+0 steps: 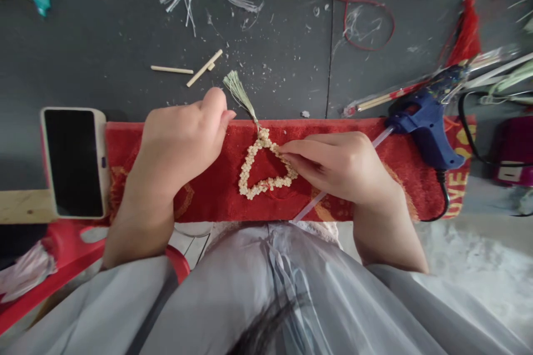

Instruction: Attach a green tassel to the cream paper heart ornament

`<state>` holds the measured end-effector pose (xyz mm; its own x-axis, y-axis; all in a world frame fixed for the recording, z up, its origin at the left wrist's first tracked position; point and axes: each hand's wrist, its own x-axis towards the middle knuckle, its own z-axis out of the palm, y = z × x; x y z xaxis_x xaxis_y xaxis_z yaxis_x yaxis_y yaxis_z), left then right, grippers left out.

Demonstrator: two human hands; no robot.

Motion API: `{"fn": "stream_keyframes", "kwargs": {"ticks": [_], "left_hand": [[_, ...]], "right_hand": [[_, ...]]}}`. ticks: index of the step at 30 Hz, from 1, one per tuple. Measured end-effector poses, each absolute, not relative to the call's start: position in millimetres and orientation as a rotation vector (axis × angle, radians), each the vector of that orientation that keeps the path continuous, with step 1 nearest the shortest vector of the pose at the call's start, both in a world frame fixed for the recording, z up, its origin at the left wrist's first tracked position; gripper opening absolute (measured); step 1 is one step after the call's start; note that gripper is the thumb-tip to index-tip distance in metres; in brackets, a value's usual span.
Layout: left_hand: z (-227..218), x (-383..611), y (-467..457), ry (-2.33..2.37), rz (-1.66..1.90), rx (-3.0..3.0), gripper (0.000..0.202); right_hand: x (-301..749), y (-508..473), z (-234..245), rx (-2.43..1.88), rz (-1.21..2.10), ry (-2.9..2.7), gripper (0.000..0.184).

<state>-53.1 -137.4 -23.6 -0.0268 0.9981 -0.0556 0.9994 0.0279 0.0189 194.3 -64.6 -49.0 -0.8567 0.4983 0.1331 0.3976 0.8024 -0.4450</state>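
two hands rest on a red cloth (216, 194) laid across the person's lap, with a beaded heart (246, 169) lying flat between them. the heart is an open outline of small pale beads with its point towards the person's right, and a green tassel (238, 90) runs from its top edge onto the dark table beyond. the right hand (341, 166) lies just right of the heart, fingers straight and pressed together, tips touching the bead line on that side; the thumb is hidden, so i cannot tell whether it pinches. the left hand (179, 141) sits just left of the heart, curled into a loose fist, thumb tip near the tassel's base, not touching the beads. a clear glue stick (308, 208) passes under the right hand to a blue glue gun (420, 122) near that wrist, and a phone (75, 162) lies well left
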Motion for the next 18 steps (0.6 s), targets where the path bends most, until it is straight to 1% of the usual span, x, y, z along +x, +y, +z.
{"fn": "stream_keyframes", "kwargs": {"ticks": [5,12,18], "left_hand": [[-25.2,-53.1,-134.0,2.289,-0.081,2.232,0.022],[-35.5,-55.1,-132.6,2.201,0.179,2.234,0.024],[-42.0,-51.2,-128.4,2.054,0.166,2.236,0.032]], "right_hand": [[195.1,-64.6,-49.5,-0.690,0.600,-2.719,0.023],[194.6,-64.0,-49.1,-0.674,0.591,-2.718,0.022],[195.4,-64.0,-50.4,-0.658,0.585,-2.711,0.022]]}}
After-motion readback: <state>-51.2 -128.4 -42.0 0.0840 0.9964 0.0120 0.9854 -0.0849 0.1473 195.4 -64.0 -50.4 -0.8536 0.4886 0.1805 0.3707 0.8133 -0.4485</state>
